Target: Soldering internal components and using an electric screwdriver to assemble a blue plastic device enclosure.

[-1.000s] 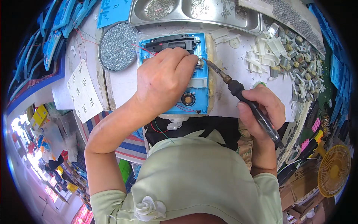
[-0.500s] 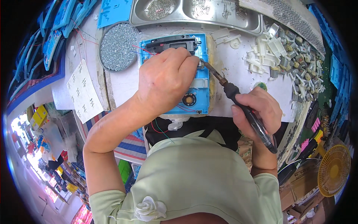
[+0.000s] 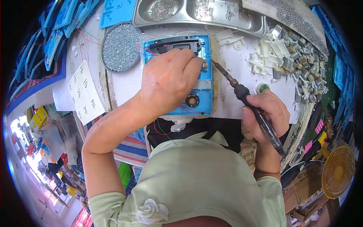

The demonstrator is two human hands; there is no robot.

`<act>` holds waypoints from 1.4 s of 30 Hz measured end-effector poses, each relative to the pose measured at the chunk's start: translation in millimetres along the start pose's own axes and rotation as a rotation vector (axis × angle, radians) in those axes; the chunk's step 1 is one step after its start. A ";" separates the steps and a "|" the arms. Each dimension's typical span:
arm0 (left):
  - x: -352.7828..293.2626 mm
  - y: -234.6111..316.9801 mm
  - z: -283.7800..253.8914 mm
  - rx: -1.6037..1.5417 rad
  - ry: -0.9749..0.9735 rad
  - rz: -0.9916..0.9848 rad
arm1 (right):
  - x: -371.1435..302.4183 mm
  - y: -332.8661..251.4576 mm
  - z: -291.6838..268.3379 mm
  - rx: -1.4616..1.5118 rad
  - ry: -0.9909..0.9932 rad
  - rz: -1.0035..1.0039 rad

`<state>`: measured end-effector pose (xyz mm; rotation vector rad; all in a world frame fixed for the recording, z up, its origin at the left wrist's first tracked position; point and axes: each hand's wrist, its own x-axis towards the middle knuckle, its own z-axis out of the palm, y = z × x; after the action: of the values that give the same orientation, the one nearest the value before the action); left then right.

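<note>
My left hand (image 3: pixel 170 81) rests over an open blue plastic casing (image 3: pixel 206 99), its fingers curled together and their tips hidden beneath it. Whatever they pinch I cannot make out. Beside those fingers a small metal part (image 3: pixel 204 65) sits at the casing's right side. My right hand (image 3: pixel 269 113) grips a black-handled soldering iron (image 3: pixel 242 92), its tip pointing up and left, close to the casing's right edge. Inside the casing are a black module (image 3: pixel 177 44) at the top and a round speaker-like part (image 3: pixel 192 100) lower down. Red and blue wires (image 3: pixel 145 51) stick out on the left.
A round dish of small metal pieces (image 3: pixel 120 47) stands left. Behind is a metal tray (image 3: pixel 223 27) with springs. White plastic parts and small motors (image 3: pixel 298 62) are heaped right, near a green-rimmed roll (image 3: pixel 262 88). Blue casings (image 3: pixel 56 41) are stacked far left.
My right hand has drawn the soldering iron a little right and toward me, its tip leaving the small metal part. My left hand has stayed almost in place.
</note>
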<state>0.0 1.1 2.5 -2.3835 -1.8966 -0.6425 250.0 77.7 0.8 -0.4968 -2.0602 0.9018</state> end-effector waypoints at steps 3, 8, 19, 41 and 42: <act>0.0 -0.2 0.2 0.000 0.008 0.003 | -1.1 -0.6 -0.1 0.007 -0.009 0.023; 0.8 1.5 -0.4 -0.002 0.023 0.001 | 0.1 -1.5 -1.4 0.005 -0.012 0.014; -1.9 0.5 2.1 -0.005 0.070 0.009 | -1.7 -1.5 -3.1 0.006 -0.015 0.018; -36.3 -43.6 -47.5 0.209 -0.042 -0.252 | -4.1 -4.7 -0.2 0.002 0.049 0.025; -36.7 -45.5 -47.6 0.207 -0.045 -0.248 | -4.2 -6.0 -1.1 -0.002 0.048 0.040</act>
<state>-63.2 -34.2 23.3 -2.0769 -2.1786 -0.3811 253.1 71.6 3.5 -0.5573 -2.0145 0.9032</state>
